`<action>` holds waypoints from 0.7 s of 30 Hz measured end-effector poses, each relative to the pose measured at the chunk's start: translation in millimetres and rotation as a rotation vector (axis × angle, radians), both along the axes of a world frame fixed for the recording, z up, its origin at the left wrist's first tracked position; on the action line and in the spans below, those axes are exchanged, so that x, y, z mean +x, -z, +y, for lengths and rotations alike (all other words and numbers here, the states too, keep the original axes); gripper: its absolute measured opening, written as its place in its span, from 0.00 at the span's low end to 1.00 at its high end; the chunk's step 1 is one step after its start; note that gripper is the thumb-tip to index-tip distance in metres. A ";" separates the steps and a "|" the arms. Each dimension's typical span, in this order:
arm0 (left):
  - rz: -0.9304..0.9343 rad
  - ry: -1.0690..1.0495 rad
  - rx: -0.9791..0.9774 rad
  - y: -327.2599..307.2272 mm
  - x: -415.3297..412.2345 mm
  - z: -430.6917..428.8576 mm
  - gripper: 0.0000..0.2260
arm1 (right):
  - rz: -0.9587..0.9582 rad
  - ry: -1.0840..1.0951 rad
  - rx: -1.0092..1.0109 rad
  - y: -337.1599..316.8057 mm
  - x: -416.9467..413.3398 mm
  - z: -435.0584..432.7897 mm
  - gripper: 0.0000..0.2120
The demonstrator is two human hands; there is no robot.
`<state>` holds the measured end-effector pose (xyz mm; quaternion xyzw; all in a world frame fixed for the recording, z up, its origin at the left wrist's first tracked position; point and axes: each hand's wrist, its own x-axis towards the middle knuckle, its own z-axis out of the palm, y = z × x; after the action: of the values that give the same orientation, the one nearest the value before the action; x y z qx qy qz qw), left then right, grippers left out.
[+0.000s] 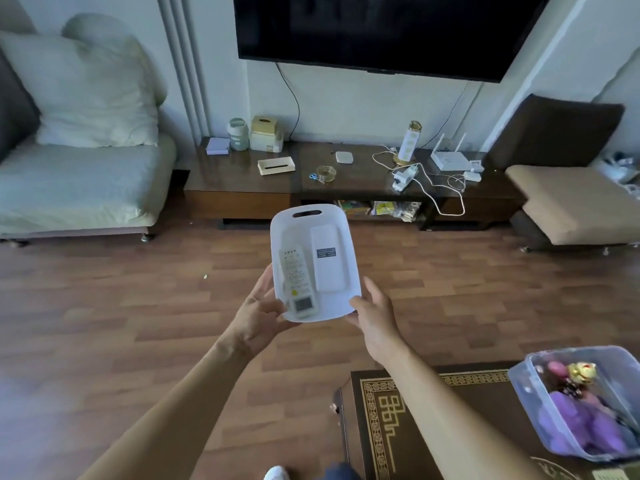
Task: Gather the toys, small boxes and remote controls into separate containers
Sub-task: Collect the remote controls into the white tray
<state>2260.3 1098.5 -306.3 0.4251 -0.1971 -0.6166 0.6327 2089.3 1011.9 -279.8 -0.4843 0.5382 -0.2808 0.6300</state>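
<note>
Head view is showing both hands carrying a white basket above the wooden floor. The left hand is gripping its near-left corner, and the right hand is gripping the near-right corner with the thumb lying over the rim. Inside, a buttoned remote and a plain-backed remote are lying side by side, lengthwise. The basket's long axis is pointing away from the person, toward the TV stand. The tabletop bearing the clear toy bin is sitting low on the right, nearer the right hand, so setting down there would likely mean swinging right.
</note>
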 end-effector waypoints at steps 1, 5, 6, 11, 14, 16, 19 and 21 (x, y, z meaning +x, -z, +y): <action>0.009 0.006 0.011 1.4 6.3 -9.7 0.38 | -0.003 -0.003 0.006 1.1 4.6 -8.0 0.24; -0.008 0.032 0.056 9.1 30.4 -57.5 0.38 | 0.002 0.030 0.034 11.9 24.0 -50.2 0.23; -0.018 0.034 0.066 11.0 36.0 -70.1 0.38 | 0.002 0.032 0.040 15.0 27.9 -62.0 0.22; -0.084 0.083 0.046 13.3 59.8 -150.3 0.38 | -0.039 0.050 0.062 36.3 47.6 -139.3 0.24; -0.125 0.126 0.013 7.9 65.2 -211.6 0.37 | -0.085 0.090 0.059 38.9 52.1 -193.3 0.24; -0.161 0.172 0.014 1.6 65.8 -257.7 0.36 | -0.108 0.123 0.064 34.2 49.4 -231.1 0.22; -0.187 0.189 0.057 -4.5 61.6 -315.1 0.36 | -0.098 0.153 0.055 31.9 42.1 -280.6 0.23; -0.172 0.205 0.056 -8.6 53.7 -349.2 0.35 | -0.091 0.192 0.061 33.7 34.1 -311.9 0.26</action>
<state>2314.0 749.3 -297.7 0.4713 -0.2757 -0.6446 0.5351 2123.3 700.0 -313.5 -0.3977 0.5614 -0.3450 0.6385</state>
